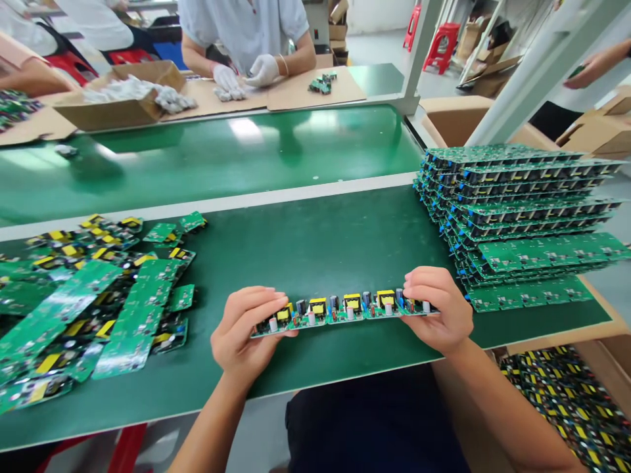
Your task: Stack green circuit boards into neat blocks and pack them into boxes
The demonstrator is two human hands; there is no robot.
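Strip of circuit boards (351, 316) gripped at both ends above a green workbench (315, 243)

Left hand (248, 332) clamped on the strip's left end, fingers over the top edge and thumb below; right hand (438, 309) clamped likewise on the right end. The strip lies nearly level between them, near the bench's front edge, its component side facing the wearer: yellow-wrapped transformers (351, 302) alternate with dark and pale cylindrical parts. To the left, a loose pile (106, 289) combines long green strips, several lying face down, with smaller separate boards. To the right, a tall, uneven stack (517, 210) of similar strips reaches above the right hand. Below it, at lower right, a carton (608, 358) holds many yellow-marked boards (562, 401). Beyond a glossy green surface (236, 148), a co-worker's gloved hands (246, 73) rest over cardboard (340, 85), beside an open box (106, 117) of whitish items.
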